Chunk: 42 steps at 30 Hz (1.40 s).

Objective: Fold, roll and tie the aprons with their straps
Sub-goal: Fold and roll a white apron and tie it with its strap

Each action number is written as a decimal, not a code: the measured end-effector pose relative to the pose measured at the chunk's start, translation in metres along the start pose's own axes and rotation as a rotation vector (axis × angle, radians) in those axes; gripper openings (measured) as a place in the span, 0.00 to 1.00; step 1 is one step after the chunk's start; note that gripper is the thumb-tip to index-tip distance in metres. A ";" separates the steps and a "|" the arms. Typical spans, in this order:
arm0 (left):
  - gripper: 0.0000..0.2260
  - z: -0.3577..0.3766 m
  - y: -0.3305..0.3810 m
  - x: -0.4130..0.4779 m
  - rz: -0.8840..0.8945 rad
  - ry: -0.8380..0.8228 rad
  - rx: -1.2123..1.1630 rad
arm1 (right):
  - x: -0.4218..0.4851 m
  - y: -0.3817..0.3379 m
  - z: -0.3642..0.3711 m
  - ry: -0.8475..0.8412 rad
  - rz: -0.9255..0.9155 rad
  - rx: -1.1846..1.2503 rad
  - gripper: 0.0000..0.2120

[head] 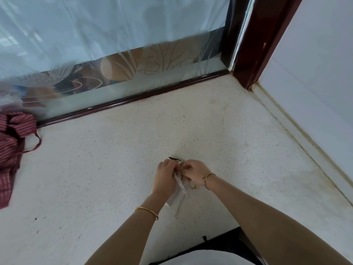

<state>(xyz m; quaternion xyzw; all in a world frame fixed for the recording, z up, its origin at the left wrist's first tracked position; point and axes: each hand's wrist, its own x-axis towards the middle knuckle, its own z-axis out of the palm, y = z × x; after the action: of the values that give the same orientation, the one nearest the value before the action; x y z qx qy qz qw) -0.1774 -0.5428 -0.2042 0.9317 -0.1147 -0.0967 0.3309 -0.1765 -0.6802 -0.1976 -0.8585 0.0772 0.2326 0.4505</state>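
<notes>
We have open counter (114, 159) on every side of our left hand (165, 178) and right hand (193, 172), which meet mid-surface gripping a clear plastic sleeve (172, 200). Leftward the way runs free until the heap of striped aprons (11, 150) at the edge, a strap (37, 142) looping out onto the surface. Ahead, a glass pane (114, 35) on its dark rail (133, 97) blocks us; rightward, the white wall (315, 83) and dark corner post (256, 44) close off the far corner.
</notes>
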 end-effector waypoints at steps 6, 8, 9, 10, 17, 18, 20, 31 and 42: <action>0.07 0.006 -0.011 0.000 0.050 -0.011 -0.021 | 0.003 0.004 0.003 0.011 -0.046 -0.003 0.08; 0.06 0.006 -0.013 0.001 0.043 -0.019 -0.046 | 0.003 0.004 0.001 0.014 -0.036 0.004 0.08; 0.07 0.005 -0.013 0.001 0.024 -0.018 -0.060 | 0.004 0.005 0.000 0.012 -0.035 -0.002 0.07; 0.07 0.005 -0.013 0.002 0.003 -0.016 -0.071 | 0.004 0.004 0.000 0.000 -0.030 -0.027 0.06; 0.09 -0.007 -0.016 0.006 -0.088 -0.055 -0.095 | 0.004 -0.004 0.000 -0.057 -0.067 -0.336 0.06; 0.10 -0.009 -0.017 0.007 -0.112 -0.073 -0.065 | 0.006 -0.005 0.000 -0.067 -0.056 -0.381 0.06; 0.12 -0.011 -0.021 0.009 -0.139 -0.106 -0.003 | 0.009 -0.005 0.000 -0.065 -0.035 -0.465 0.05; 0.11 -0.017 -0.030 0.018 -0.269 -0.281 0.202 | 0.014 0.002 0.006 0.259 0.146 -0.096 0.11; 0.05 -0.002 -0.019 0.026 -0.369 -0.333 0.325 | 0.006 0.011 0.008 0.180 -0.074 -0.800 0.13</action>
<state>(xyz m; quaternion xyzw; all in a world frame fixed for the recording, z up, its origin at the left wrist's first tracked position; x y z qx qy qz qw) -0.1493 -0.5345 -0.2178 0.9489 -0.0102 -0.2871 0.1309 -0.1773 -0.6794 -0.2125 -0.9850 -0.0113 0.1519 0.0809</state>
